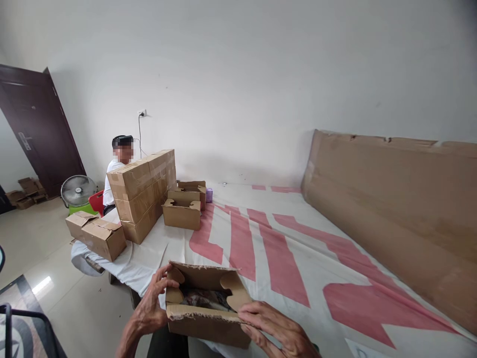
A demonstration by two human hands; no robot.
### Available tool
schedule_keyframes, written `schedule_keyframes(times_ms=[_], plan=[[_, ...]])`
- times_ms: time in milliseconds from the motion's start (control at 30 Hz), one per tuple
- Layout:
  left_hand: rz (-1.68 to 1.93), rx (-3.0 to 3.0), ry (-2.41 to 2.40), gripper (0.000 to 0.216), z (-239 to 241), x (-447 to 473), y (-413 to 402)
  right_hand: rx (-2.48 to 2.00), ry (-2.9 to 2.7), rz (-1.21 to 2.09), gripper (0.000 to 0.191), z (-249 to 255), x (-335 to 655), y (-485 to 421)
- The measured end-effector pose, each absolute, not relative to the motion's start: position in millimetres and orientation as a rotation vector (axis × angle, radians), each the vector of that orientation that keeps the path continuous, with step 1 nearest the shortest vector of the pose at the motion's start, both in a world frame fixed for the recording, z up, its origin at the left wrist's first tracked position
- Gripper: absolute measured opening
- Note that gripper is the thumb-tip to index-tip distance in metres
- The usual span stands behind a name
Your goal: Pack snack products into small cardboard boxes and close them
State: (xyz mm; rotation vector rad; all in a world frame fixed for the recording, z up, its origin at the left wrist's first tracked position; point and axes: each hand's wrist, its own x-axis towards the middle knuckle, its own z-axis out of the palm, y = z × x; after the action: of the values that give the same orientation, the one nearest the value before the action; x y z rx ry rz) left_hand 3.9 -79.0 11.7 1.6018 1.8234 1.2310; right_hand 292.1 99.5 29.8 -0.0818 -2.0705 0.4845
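Observation:
Low in the view, at the table's near edge, an opened cardboard box [208,330] sits between my hands. Its torn-edged long flaps stand up, and curved inner tabs show at both ends. Inside lies something dark and crumpled [206,299] that I cannot make out. My left hand [154,301] grips the box's left end, fingers over the rim. My right hand [278,328] holds the front right corner, thumb outside and fingers over the flap.
A cloth with red shapes [283,263] covers the table. Two opened boxes [182,216] stand farther back, beside a wall of stacked taped cartons [143,194]. Two more cartons [104,236] sit at the left edge. A person [111,181] sits behind. A large cardboard sheet [395,209] leans at right.

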Motion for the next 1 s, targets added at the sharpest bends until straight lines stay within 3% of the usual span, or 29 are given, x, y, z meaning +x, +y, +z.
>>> schedule_keyframes(times_ms=[300,833,1000], plan=[[1.152,1.62,1.873,0.067,21,-3,-67,-0.076,-2.042,0.53,0.02,38,292,95],[1.169,1.703,1.673,0.108,18,-12,-54,-0.142,-2.078,0.492,0.022,31,295,97],[1.177,1.706,1.662,0.11,16,-14,-54,-0.227,-2.121,0.504,0.021,32,301,95]])
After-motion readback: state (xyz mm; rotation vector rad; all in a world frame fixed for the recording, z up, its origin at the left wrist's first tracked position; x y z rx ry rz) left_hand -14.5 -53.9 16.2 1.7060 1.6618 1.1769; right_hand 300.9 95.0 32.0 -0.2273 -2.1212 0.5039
